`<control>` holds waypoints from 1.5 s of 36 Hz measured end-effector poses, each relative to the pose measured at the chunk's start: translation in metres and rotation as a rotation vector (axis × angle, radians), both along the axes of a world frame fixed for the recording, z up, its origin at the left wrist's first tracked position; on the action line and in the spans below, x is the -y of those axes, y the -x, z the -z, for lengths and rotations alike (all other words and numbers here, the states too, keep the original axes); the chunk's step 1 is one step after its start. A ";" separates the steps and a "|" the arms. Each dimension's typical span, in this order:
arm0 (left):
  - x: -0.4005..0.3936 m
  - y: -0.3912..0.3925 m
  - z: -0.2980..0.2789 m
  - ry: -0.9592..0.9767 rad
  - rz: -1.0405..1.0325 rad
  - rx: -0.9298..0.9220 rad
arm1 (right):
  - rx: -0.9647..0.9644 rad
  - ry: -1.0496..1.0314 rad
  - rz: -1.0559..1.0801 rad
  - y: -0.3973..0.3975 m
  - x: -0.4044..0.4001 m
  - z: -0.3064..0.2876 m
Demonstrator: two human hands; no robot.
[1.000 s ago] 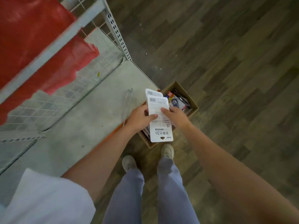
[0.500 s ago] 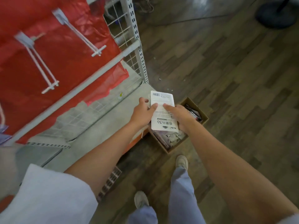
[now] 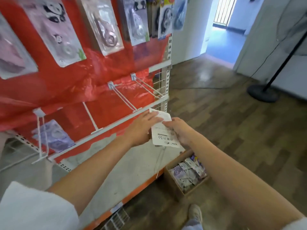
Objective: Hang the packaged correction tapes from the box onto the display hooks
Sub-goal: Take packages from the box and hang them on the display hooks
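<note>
Packs of correction tape already hang along the top of the red display board (image 3: 106, 83), like the panda pack (image 3: 56, 32) on the far left and the clear pack (image 3: 106, 29) beside it. One purple pack (image 3: 53, 135) hangs low on the left. So part of the job looks done.

Lots is left, though. The cardboard box (image 3: 172, 181) on the floor by your right foot has many packs in it. Three hooks in the lower rows are bare: the right hook (image 3: 146, 85), the middle hook (image 3: 123, 98) and the lower hook (image 3: 90, 118).

You hold a white correction tape pack (image 3: 163, 130) between both hands, just in front of the shelf rail (image 3: 106, 128) and near the tip of the middle hook. Your left hand (image 3: 141, 128) lies over its left edge with fingers mostly straight, so I cannot tell if it grips or just steadies. Your right hand (image 3: 178, 130) curls around the right edge and holds it.

The pack's long side runs from near you to far from you, tipped a little left. Its printed back faces up at you. The print is upside down, and the end near you looks like the hanging end, though the hole is too blurry to be sure. You would likely need to turn that end toward a bare hook before sliding it on.
</note>
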State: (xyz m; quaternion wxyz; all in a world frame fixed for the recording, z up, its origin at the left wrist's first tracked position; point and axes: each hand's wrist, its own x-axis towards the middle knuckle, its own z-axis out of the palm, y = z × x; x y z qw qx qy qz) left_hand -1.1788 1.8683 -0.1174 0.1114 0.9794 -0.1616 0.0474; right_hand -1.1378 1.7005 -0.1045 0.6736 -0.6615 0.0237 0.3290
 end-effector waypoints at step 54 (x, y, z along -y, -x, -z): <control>-0.060 0.121 -0.113 1.400 -0.495 0.034 | 0.501 -0.001 0.197 0.072 -0.029 -0.106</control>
